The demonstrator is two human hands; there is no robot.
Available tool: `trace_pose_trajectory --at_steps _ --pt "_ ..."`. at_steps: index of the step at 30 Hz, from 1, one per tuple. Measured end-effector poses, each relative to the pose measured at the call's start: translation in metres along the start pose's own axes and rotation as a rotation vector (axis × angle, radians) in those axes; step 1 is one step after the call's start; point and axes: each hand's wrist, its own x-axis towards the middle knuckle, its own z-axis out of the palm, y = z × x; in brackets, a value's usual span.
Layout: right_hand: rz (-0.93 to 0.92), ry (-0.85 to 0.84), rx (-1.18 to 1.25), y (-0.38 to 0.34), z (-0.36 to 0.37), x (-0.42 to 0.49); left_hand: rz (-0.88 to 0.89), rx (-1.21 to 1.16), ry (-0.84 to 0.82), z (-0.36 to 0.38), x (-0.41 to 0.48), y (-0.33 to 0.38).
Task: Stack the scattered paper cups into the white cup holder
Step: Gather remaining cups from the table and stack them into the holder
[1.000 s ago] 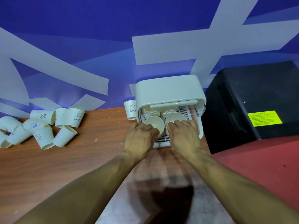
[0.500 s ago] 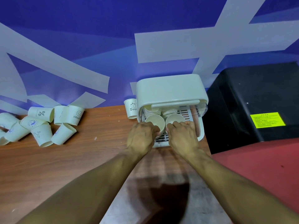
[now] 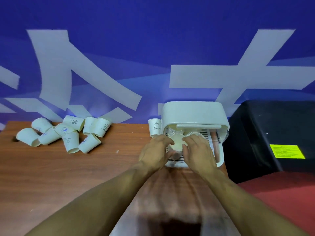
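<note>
The white cup holder [image 3: 192, 113] stands at the back of the wooden table [image 3: 85, 176], its lid raised over a slatted tray. Stacked paper cups [image 3: 172, 132] lie inside at the back. My left hand [image 3: 156, 151] and my right hand [image 3: 200, 151] meet at the holder's front. Both curl round one paper cup [image 3: 177, 143] whose open mouth faces me. An upright cup [image 3: 154, 128] printed with a bear stands just left of the holder. Several scattered cups [image 3: 68, 133] lie tipped over at the table's far left.
A black box [image 3: 264, 133] with a yellow label [image 3: 287, 151] sits right of the holder, beyond the table's edge. Red floor [image 3: 281, 198] lies below it. A blue wall with white shapes rises directly behind the table.
Earlier each hand held its own cup side by side in the holder. Now my hands have closed together and only one cup mouth shows between them.
</note>
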Motion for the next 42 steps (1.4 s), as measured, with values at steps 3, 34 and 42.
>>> trace_pose_trajectory --at_steps 3,34,42 --pt "-0.078 0.08 0.07 -0.037 -0.013 0.004 -0.033 0.03 0.029 -0.02 -0.021 -0.01" --pt "0.015 -0.438 0.224 -0.356 0.145 0.082 -0.587 -0.201 0.183 -0.162 -0.151 -0.349" --pt "0.244 -0.532 0.19 -0.364 0.177 0.095 -0.659 -0.316 0.15 -0.139 -0.12 -0.399"
